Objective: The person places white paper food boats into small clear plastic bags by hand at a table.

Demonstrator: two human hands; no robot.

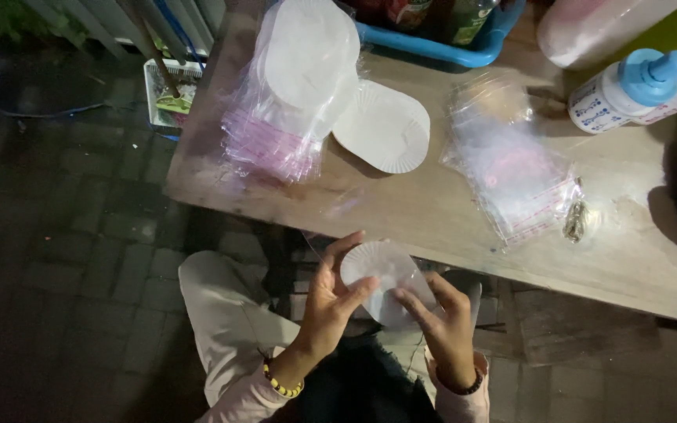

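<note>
We see both hands low in the middle of the frame, below the table edge, working on one small white paper plate (381, 278) that sits inside a clear bag (413, 294). The left hand (331, 301) has its fingers spread and slightly curled, thumb up, fingertips pressed against the plate's left rim. The right hand (444, 321) pinches the bag and the plate's lower right edge between thumb and forefinger, the other fingers loosely bent behind. A yellow and black bead bracelet (282, 385) rings the left wrist and a dark band (468, 386) the right.

Above the hands runs a wooden table (432, 211). At the upper centre of the frame a stack of white plates in clear wrap (307, 55) leans over a bundle of bags with pink strips (264, 145), and a loose plate (385, 125) lies just right of them, touching the stack. Right of centre lies a pile of clear bags with red strips (511, 176). In the upper right corner a white bottle with a blue pump (628, 86) lies on its side. A blue tray (448, 47) sits at the top edge. The lower left is dark paving (64, 258).
</note>
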